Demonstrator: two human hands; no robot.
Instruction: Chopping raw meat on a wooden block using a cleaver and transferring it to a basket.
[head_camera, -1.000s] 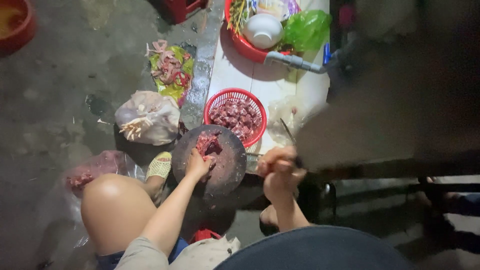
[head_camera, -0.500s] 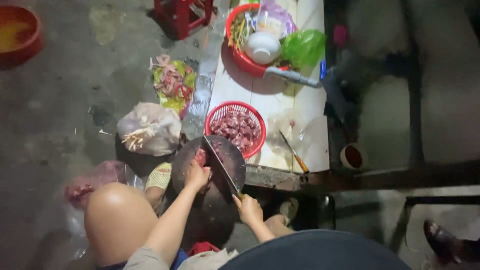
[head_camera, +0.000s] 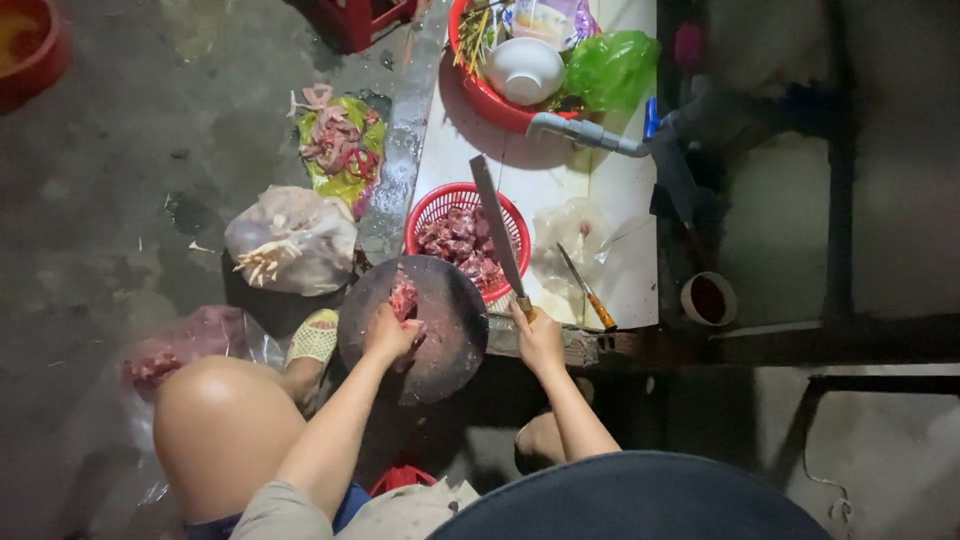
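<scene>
While the person squats over a dim concrete floor (head_camera: 120, 200), the scene runs from a red bowl (head_camera: 25, 45) cut off at the top-left corner to a clear bag of dark red meat (head_camera: 180, 345) lying beside the bare knee. Further right sit a white plastic bag with pale chicken feet sticking out (head_camera: 290, 240) and, above it, a green sheet heaped with pink offal scraps (head_camera: 338, 140). A foot in a light sandal (head_camera: 315, 338) rests just below the white bag. Next comes the round dark chopping block (head_camera: 440, 335), where the left hand (head_camera: 390, 335) presses down on a small piece of raw meat (head_camera: 403, 297), fingers curled over it. Just beyond the block's upper edge stands a red basket of chopped meat (head_camera: 462, 232) on the white worktop (head_camera: 545, 180). The right hand (head_camera: 538, 335) is wrapped around the handle of a long cleaver (head_camera: 498, 228), whose blade is lifted and angled up over the basket, clear of the block. Right of it, a smaller knife with a yellowish handle (head_camera: 585, 288) lies on a crumpled clear plastic bag (head_camera: 575, 235). At the top of the worktop a large red basin (head_camera: 490, 95) holds a white bowl (head_camera: 523, 68), herbs and a green plastic bag (head_camera: 612, 68). A grey pipe (head_camera: 585, 133) crosses there. Farthest right, a small cup of dark liquid (head_camera: 708, 298) sits off the worktop.
</scene>
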